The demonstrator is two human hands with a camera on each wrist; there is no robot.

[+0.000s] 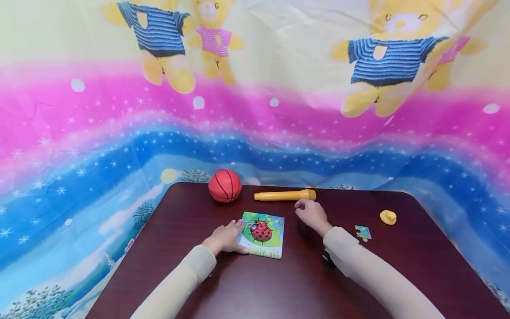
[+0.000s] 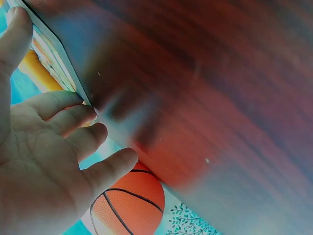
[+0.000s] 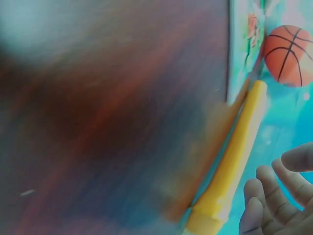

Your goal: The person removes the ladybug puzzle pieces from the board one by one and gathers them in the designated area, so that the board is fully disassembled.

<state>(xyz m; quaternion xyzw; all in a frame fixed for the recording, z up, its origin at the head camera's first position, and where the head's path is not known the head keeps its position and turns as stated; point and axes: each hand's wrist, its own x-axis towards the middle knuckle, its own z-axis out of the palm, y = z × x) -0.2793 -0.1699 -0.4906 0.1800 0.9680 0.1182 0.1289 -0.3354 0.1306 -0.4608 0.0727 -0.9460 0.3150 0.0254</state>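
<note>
A square ladybug puzzle (image 1: 261, 235) lies flat on the table, its picture facing up. My left hand (image 1: 228, 237) rests at the puzzle's left edge, thumb near the lower left corner and fingers along the side. In the left wrist view the left hand (image 2: 54, 147) shows its palm, the fingers only slightly bent. To the right of the puzzle, my right hand (image 1: 312, 215) hovers just in front of a yellow toy microphone (image 1: 284, 195). The right wrist view shows the right hand (image 3: 283, 196) with loosely bent fingers and nothing between them.
A red toy basketball (image 1: 225, 186) sits at the table's back left. Right of my right forearm lies a loose puzzle piece (image 1: 363, 232), with a yellow rubber duck (image 1: 388, 217) beyond it. A printed cloth (image 1: 275, 115) hangs behind the dark table (image 1: 255, 288).
</note>
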